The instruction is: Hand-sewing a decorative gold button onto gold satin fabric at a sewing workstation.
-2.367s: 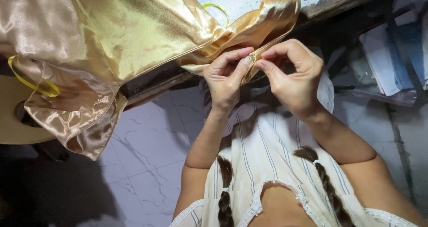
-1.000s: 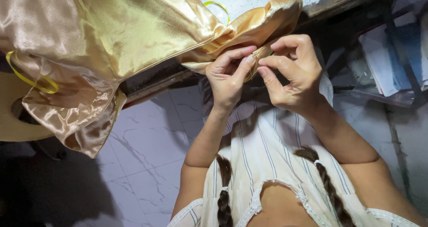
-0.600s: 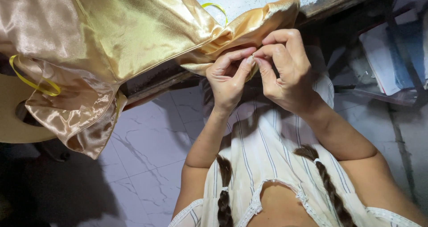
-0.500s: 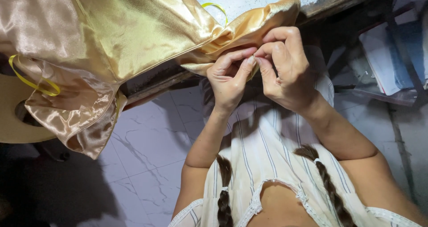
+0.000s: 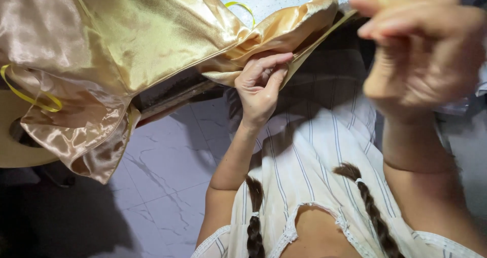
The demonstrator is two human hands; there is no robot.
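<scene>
White tiled floor (image 5: 167,187) below; left hand (image 5: 261,85) pinches gold satin (image 5: 152,40) hem to keep it taut, right hand (image 5: 421,50) raised near, blurred, grip unclear.

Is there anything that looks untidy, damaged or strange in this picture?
No damage shows. The gold satin fabric hangs crumpled over the table edge toward the floor. The left hand pinches its edge; the right hand is raised and blurred, apart from the cloth.
</scene>
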